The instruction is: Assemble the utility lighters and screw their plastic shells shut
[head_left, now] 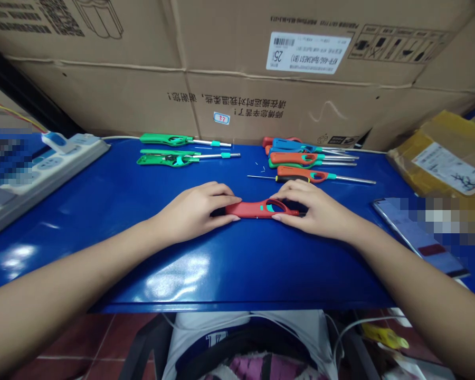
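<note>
A red long-necked lighter (248, 209) with a teal trigger lies level just above or on the blue tabletop, between my two hands. My left hand (196, 211) is closed on its handle end, thumb on the near side and fingers on the far side. Around the trigger loop and neck, my right hand (320, 208) pinches the other end and hides most of the metal tube. Beyond my right hand lies a screwdriver (282, 178) with a black and yellow handle. A few tiny screws (263, 169) are scattered by its shaft.
Two green lighters (164, 139) lie back left, the nearer with its casing open. Several orange, blue, red and green lighters (296, 158) are back right. A cardboard box (229, 79) walls the back. A power strip (47, 171) stands left; a phone (419, 237) and taped parcel (439, 153) right.
</note>
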`<state>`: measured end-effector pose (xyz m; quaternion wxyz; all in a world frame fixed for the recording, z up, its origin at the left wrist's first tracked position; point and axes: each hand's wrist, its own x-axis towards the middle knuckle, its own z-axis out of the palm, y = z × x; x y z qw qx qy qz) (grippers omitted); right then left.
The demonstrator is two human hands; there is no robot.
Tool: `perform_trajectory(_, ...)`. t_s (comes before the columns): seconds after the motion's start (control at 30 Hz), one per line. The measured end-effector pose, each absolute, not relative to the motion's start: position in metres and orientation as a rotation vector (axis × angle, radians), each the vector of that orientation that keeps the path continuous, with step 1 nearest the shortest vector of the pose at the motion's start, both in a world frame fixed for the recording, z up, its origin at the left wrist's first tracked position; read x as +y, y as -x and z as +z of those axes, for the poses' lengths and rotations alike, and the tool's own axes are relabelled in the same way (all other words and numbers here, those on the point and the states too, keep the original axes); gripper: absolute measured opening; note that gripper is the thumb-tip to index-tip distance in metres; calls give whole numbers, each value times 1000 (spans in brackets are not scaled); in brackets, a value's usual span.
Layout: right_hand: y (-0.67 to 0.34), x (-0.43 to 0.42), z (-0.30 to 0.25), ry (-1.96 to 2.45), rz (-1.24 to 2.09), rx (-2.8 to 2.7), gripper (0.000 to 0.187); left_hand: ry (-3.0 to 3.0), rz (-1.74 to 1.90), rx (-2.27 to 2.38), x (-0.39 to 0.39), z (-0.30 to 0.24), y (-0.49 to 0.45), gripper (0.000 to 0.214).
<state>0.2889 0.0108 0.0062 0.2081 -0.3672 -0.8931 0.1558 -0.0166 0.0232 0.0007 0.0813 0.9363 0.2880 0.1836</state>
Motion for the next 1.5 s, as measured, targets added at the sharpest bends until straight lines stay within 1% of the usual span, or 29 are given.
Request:
perform_trajectory(0.17, -290, 11, 5, 1047, 423, -2522, 31, -2774, 565, 871, 22, -2, 15, 35)
perform_trajectory(0.4, -291, 11, 7, 1028, 406, -2533, 29, -2743, 594, 869, 18, -1, 12, 34)
perform_trajectory(1.03, -291, 10, 6, 1026, 429, -2518, 30, -2651, 534, 894, 16, 3, 10, 31)
perform_trajectory(1.5, -290, 9, 6, 1037, 438, -2529, 28, -2703, 510, 898, 13, 6, 9, 28)
